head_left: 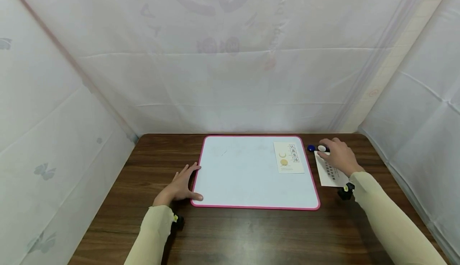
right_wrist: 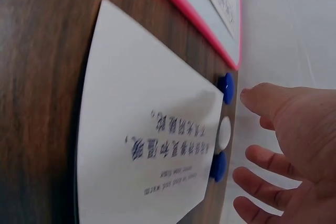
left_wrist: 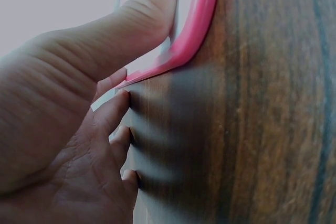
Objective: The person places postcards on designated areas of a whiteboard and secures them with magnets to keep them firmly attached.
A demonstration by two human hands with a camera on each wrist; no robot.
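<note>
From where I stand, taking the whiteboard's middle as the clock's hub, the dark, streaky wood-grain surface [head_left: 248,237] shines softly at six o'clock. The smooth white rectangular whiteboard [head_left: 233,177], its pink rim rounded at the corners, lies flat on it. At nine, the left hand [head_left: 177,187] rests against the rim, thumb over the near corner on the face, fingers loosely spread outside, not clenched; I'd judge it steadies the board. Beyond the right rim, at three, lies a stiff white printed paper card [head_left: 326,177], flat, just beside the board. Above its far end hovers the right hand [head_left: 339,159], its fingers apart, lightly bent and grasping nothing. A cream paper card [head_left: 287,159] with boxed characters and a yellow disc lies on the board towards two. Farther out at two, a glossy blue round magnet [head_left: 311,148], a white one [head_left: 322,148] and another blue one [right_wrist: 218,166] sit grouped, probably for easy reach. Creased pale cloth [head_left: 230,77] hangs at twelve.
</note>
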